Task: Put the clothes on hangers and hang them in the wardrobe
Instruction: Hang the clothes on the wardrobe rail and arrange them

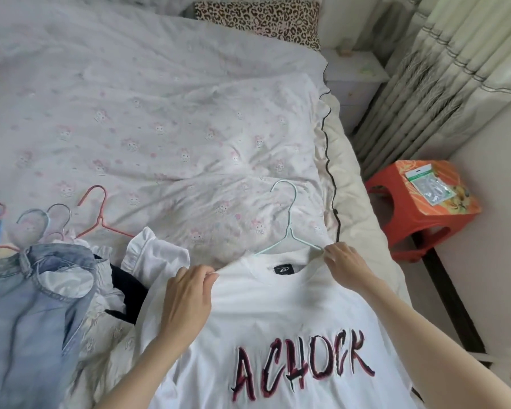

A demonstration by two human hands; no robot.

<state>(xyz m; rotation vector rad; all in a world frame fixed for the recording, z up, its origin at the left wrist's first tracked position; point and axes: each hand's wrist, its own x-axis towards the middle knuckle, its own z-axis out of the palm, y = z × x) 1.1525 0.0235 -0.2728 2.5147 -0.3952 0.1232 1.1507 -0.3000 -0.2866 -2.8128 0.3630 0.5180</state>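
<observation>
White T-shirt [278,314] soft, limp, light | left hand [186,299] and right hand [348,267] fingers pinched shut on its shoulders | mint hanger [289,228] inside collar | grip shoulder seams.

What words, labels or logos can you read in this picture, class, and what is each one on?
"ACHOCK": large red and black letters across the chest of the white T-shirt.
Black neck label inside the T-shirt's collar: a white logo, too small to read.
Packet on the red stool: any print is too blurred to read.
No other text shows.
</observation>
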